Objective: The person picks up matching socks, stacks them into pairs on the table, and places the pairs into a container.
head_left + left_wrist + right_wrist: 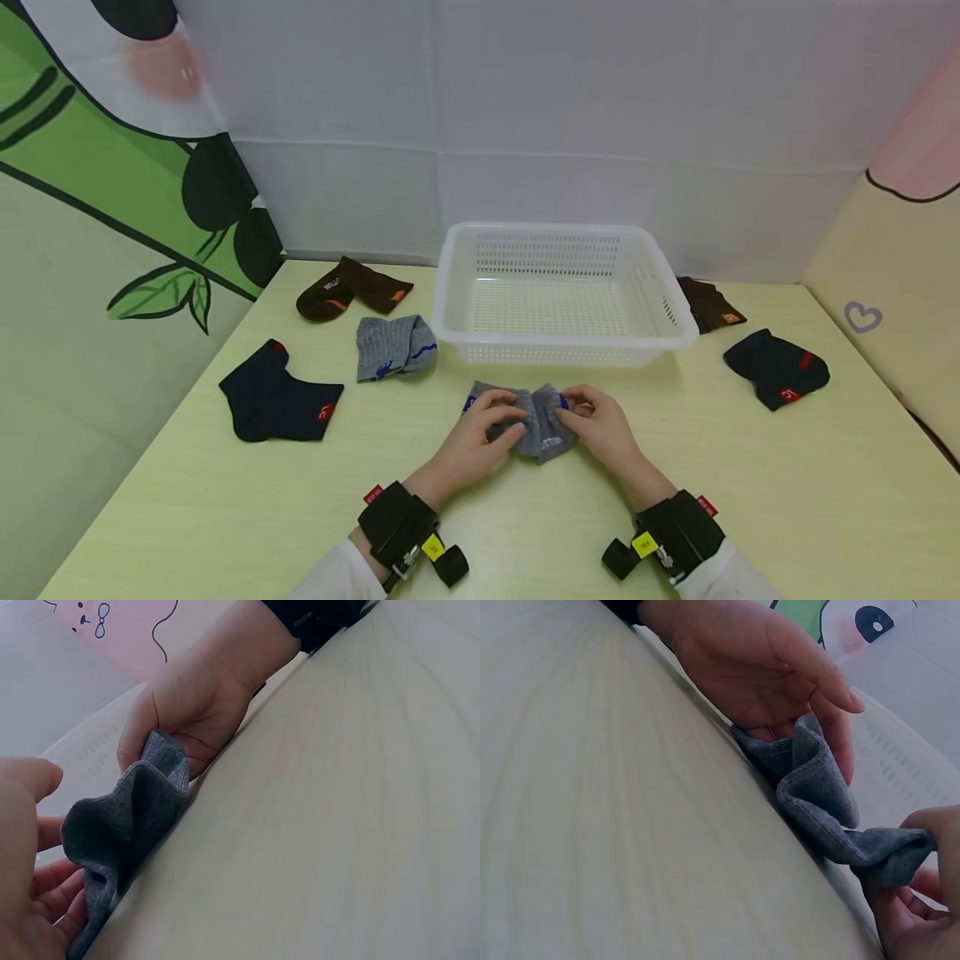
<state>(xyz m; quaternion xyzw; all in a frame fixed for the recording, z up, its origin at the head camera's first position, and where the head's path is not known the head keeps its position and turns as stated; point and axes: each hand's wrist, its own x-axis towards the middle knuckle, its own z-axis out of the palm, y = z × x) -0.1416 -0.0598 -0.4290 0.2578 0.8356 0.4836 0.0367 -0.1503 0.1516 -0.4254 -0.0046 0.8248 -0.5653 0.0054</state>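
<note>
A grey sock with blue marks lies bunched on the table in front of the basket, between the two hands. My right hand pinches its right edge between thumb and fingers; in the left wrist view that right hand has a fold of the sock in its grip. On the other side, my left hand rests its fingers against the sock. Its thumb stands apart from the cloth, as the left hand shows in the right wrist view.
Behind the hands stands a white plastic basket. Left of it lie a brown sock, another grey sock and a navy sock. At its right are a brown sock and a navy sock. A printed cloth wall borders the table.
</note>
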